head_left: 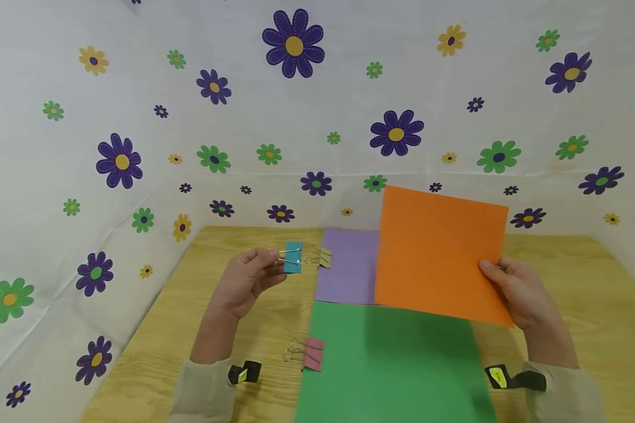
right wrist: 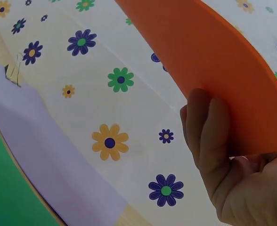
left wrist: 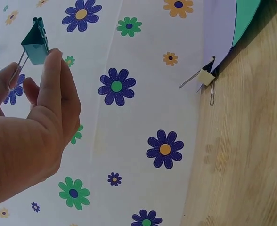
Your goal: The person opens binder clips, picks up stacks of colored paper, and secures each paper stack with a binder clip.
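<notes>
Between thumb and fingers my left hand [head_left: 249, 276] pinches a blue binder clip [head_left: 293, 257] by its wire handles, raised above the table. In the left wrist view the clip [left wrist: 36, 47] shows its triangular end. My right hand [head_left: 521, 291] grips an orange sheet [head_left: 441, 252] by its right edge, thumb on the front and fingers behind, as the right wrist view shows. The orange sheet hangs tilted over a purple sheet [head_left: 346, 267] and hides part of it. A yellow binder clip [head_left: 324, 258] sits on the purple sheet's left edge.
A green sheet [head_left: 397, 364] lies in front of the purple one, with a pink binder clip [head_left: 313, 354] on its left edge. Beneath them is a wooden table [head_left: 233, 364]. White flowered cloth [head_left: 338, 88] rises behind and to the left.
</notes>
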Demonstrator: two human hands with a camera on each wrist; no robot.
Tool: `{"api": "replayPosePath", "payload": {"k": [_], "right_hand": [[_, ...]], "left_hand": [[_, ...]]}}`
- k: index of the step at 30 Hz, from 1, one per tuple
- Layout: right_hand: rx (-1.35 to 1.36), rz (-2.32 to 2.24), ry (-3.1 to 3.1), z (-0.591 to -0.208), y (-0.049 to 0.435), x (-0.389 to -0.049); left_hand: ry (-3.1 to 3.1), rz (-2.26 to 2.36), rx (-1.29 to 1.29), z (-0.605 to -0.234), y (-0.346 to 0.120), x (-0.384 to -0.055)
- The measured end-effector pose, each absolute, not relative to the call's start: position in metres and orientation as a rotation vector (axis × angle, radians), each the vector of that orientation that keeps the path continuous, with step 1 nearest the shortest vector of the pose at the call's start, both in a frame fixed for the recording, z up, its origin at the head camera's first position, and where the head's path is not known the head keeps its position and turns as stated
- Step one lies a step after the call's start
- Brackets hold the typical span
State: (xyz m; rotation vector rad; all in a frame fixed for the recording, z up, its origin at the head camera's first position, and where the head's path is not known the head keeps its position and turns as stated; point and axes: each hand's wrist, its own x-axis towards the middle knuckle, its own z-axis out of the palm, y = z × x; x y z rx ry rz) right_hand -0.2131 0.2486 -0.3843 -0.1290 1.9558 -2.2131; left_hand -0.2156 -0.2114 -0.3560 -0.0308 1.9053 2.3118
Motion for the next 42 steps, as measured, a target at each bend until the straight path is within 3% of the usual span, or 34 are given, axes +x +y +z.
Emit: {"api": "replayPosePath", "payload": {"k": [17, 42], "right_hand": [[-0.341, -2.152, 1.965, -0.384, 0.24, -0.206], [-0.301, -2.043, 2.053, -0.373, 0.217, -0.202]], "left_hand": [[1.938, 2.331, 0.033, -0.35, -0.209, -0.21], [1.984, 2.335, -0.038, -0.349, -0.19, -0.207]]}}
